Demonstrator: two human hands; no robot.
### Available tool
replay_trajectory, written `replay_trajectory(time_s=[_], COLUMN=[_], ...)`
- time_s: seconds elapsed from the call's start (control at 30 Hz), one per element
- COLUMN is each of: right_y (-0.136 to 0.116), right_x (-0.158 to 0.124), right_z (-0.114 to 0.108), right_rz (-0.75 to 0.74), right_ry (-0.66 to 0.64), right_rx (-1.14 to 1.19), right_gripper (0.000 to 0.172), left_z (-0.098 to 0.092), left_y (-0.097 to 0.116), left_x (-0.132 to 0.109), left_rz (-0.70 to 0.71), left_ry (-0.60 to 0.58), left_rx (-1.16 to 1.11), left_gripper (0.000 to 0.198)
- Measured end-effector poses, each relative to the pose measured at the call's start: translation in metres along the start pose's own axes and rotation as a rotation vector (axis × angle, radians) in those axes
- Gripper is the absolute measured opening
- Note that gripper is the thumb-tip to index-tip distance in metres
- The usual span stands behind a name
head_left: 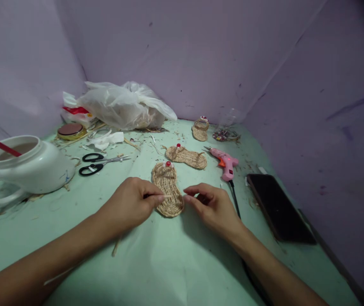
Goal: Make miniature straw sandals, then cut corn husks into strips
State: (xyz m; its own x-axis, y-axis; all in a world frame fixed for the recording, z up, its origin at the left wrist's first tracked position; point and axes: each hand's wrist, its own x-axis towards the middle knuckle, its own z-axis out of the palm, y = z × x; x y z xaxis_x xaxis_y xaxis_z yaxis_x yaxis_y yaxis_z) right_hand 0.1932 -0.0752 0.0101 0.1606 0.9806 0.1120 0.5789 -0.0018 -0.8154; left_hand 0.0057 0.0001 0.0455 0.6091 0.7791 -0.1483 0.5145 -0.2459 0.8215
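Note:
A small woven straw sandal [166, 187] with a red bead and white beads at its toe lies in front of me, heel toward me. My left hand [137, 199] is closed in a pinch on a thin pale straw strip [167, 196], which lies across the sandal's heel part. At the heel's right edge is my right hand [209, 204], its thumb and forefinger tips slightly apart, with nothing visible between them. A second woven sandal [186, 157] with a red bead lies sideways just behind the first.
A pink glue gun [224, 161] and a dark phone [280, 208] lie to the right. Scissors [102, 163] and a white pot [38, 163] are at left. Behind are a plastic bag [127, 106], a finished-looking small sandal [200, 129] and a bead container [226, 134].

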Motion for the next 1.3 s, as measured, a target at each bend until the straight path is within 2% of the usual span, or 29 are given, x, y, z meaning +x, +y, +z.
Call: replay_trajectory(time_s=[0.1, 0.17, 0.23, 0.33, 0.43, 0.53, 0.6, 0.8, 1.03, 1.2, 1.3], right_y=[-0.008, -0.011, -0.012, -0.007, 0.003, 0.01, 0.012, 0.01, 0.018, 0.018, 0.017], right_x=[-0.006, -0.009, -0.01, -0.006, 0.001, 0.006, 0.007, 0.007, 0.007, 0.006, 0.007], right_z=[0.002, 0.004, 0.004, 0.001, 0.0, 0.001, 0.003, 0.006, 0.003, 0.004, 0.007], right_rz=[-0.278, -0.367, -0.392, -0.323, -0.131, 0.081, 0.159, 0.175, 0.214, 0.105, 0.141], right_ry=[-0.062, -0.083, -0.077, 0.01, 0.087, 0.069, 0.028, 0.005, -0.124, -0.077, -0.089], right_rx=[-0.028, -0.094, -0.127, -0.076, 0.04, 0.194, 0.25, 0.323, 0.176, 0.075, 0.088], right_gripper=[0.018, 0.018, 0.018, 0.014, 0.01, 0.015, 0.017, 0.019, 0.021, 0.019, 0.02], left_z=[0.005, 0.011, 0.012, 0.001, -0.02, -0.035, -0.036, -0.018, -0.01, -0.006, -0.003], left_y=[0.008, 0.012, 0.015, 0.013, 0.005, -0.002, -0.004, -0.004, -0.011, -0.02, -0.021], left_x=[-0.004, -0.005, -0.005, -0.004, -0.004, -0.002, -0.002, -0.001, 0.005, 0.01, 0.012], left_rz=[0.129, 0.175, 0.207, 0.214, 0.175, 0.135, 0.107, 0.063, 0.001, -0.084, -0.159], left_ry=[-0.047, -0.088, -0.112, -0.095, -0.045, -0.055, -0.096, -0.099, -0.071, -0.093, -0.124], left_rx=[0.15, 0.195, 0.226, 0.258, 0.293, 0.323, 0.298, 0.203, 0.132, -0.017, -0.106], left_gripper=[0.023, 0.024, 0.025, 0.023, 0.02, 0.019, 0.019, 0.019, 0.011, 0.009, 0.009])
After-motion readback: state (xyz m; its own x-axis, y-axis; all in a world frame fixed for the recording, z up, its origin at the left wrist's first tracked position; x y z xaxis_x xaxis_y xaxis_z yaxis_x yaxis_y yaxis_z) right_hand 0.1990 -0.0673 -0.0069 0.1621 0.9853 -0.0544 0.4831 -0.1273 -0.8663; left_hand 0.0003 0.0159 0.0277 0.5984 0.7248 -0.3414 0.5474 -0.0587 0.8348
